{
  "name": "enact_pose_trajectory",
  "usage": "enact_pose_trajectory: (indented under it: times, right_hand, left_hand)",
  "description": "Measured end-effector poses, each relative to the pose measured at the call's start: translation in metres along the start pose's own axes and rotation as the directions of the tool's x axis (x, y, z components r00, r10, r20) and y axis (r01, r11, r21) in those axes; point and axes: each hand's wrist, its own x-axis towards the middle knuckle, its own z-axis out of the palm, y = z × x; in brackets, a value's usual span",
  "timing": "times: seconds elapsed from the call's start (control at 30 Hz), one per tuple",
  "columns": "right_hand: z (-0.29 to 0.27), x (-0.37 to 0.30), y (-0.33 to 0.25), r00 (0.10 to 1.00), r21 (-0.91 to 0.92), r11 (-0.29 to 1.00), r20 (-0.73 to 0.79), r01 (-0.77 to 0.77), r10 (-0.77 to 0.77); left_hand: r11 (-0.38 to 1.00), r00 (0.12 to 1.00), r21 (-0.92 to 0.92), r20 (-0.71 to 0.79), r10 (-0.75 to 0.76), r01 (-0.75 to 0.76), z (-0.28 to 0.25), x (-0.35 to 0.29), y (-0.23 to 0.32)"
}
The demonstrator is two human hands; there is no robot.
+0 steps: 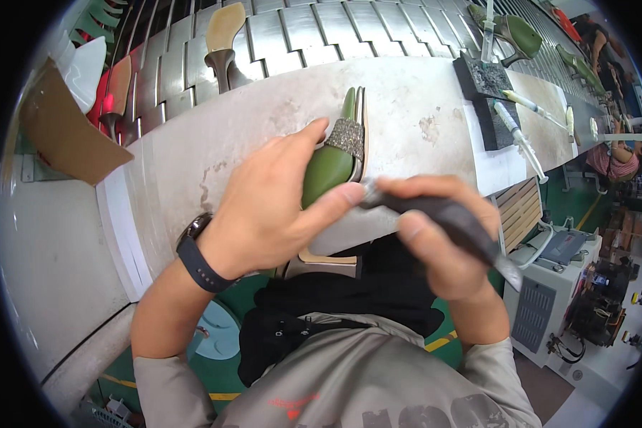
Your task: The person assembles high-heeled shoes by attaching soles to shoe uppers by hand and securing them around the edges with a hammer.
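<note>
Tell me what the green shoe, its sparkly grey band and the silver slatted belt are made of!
The smooth green shoe looks like leather or imitation leather, softly shiny; I can't tell which. Its sparkly grey band seems covered in tiny stones or glitter, judging by its bright specks. The silver slatted belt looks like polished metal: its plates reflect light.

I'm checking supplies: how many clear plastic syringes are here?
3: one standing syringe at the black block, a slanted syringe right of it, a third syringe lower down. Others may be hidden.
</note>
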Motion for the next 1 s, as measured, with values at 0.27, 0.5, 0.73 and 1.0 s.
enact_pose_trajectory:
  times: [0.27,0.5,0.73,1.0]
  right_hand:
    - [-0.014,0.042,0.014,0.999,0.128,0.991,-0.019,-0.029,0.032]
    - [-0.033,0.082,0.011,0.992,0.038,0.999,0.128,-0.001,-0.004]
    - [-0.034,0.110,0.011,0.991,0.050,0.998,0.131,-0.024,0.017]
    - [-0.031,0.136,0.079,0.962,0.311,0.946,-0.216,-0.095,0.168]
  left_hand:
    - [0.997,0.998,0.055,0.032,-0.054,0.052,0.011,0.025,0.017]
    - [0.997,0.997,0.066,0.059,-0.047,0.043,0.012,0.027,0.019]
    - [0.995,0.998,0.092,0.058,-0.035,0.029,0.009,0.024,0.020]
    - [0.996,0.994,0.091,-0.110,0.028,-0.018,-0.004,0.028,0.011]
